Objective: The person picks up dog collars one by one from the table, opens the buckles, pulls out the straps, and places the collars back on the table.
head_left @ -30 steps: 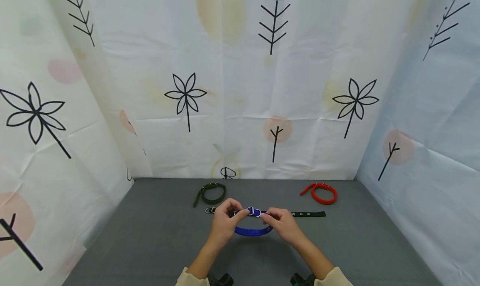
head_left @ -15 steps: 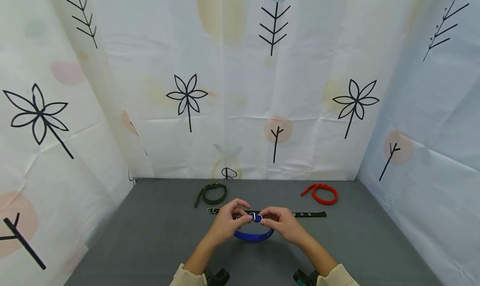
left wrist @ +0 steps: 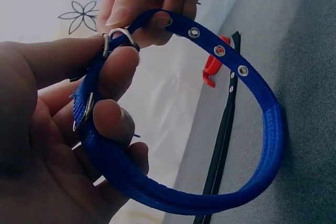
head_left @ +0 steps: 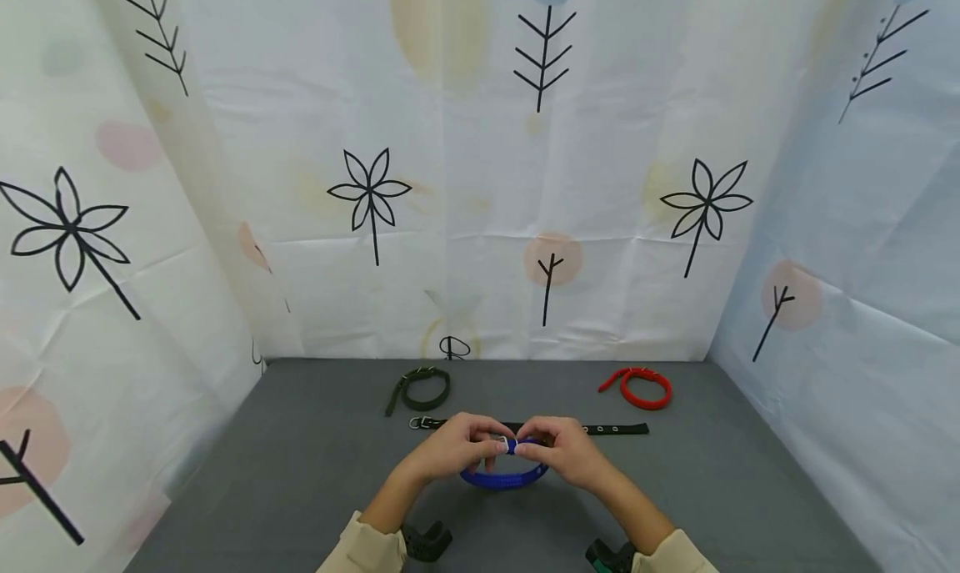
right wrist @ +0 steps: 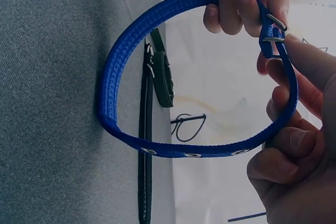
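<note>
Both hands hold a blue pet collar (head_left: 504, 480) bent into a loop above the table, its lower curve hanging toward the front. My left hand (head_left: 463, 448) pinches the collar beside its metal buckle, thumb and index finger at the hardware, as the left wrist view shows. My right hand (head_left: 564, 451) grips the strap end close to the buckle (right wrist: 274, 39); metal-ringed holes (left wrist: 219, 51) run along that side of the band. In the right wrist view the strap passes at the buckle, partly hidden by fingers.
A black collar (head_left: 617, 429) lies straight across the table (head_left: 315, 473) behind the hands. Farther back are a coiled dark green collar (head_left: 426, 404) on the left and a coiled red collar (head_left: 647, 402) on the right. A patterned cloth surrounds the table's back and sides.
Both hands have come lower and closer together at the buckle, and the blue collar has dropped slightly toward the front. The other collars stay where they were.
</note>
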{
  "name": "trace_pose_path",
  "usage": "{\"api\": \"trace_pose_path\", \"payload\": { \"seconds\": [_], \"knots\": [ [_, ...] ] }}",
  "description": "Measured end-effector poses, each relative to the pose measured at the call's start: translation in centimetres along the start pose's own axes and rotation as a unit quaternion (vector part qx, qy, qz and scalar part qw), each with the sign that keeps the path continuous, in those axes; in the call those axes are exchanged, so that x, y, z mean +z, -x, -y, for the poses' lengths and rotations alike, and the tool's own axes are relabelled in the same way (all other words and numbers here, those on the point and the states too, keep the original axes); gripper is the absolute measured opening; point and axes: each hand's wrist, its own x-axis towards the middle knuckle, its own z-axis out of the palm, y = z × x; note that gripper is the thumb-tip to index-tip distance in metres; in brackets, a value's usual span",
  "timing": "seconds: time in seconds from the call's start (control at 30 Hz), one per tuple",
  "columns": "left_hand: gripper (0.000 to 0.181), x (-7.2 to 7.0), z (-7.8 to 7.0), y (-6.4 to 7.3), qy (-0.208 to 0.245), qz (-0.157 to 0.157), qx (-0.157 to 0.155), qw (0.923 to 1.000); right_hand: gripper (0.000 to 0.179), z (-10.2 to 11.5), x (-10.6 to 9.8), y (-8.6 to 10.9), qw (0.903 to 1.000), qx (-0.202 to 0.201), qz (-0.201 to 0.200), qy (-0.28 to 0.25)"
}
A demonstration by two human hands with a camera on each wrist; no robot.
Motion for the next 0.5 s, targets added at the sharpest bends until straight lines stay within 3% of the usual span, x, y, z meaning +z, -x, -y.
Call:
{"api": "trace_pose_path", "payload": {
  "seconds": [0.13,0.33,0.5],
  "knots": [
    [0.023,-0.1,-0.1,0.1,0.004,0.017,-0.008,0.9998,0.009,-1.2,0.2,0.1,0.9991,-0.007,-0.015,0.038],
    [0.022,-0.3,-0.2,0.4,0.012,0.014,-0.011,0.9998,0.03,-1.9,0.0,0.4,0.9939,-0.009,-0.045,0.1],
    [0.024,-0.6,-0.1,0.6,0.046,0.017,-0.006,0.9988,0.031,-2.1,-0.5,0.7,0.9922,-0.009,-0.063,0.107]
  ]
}}
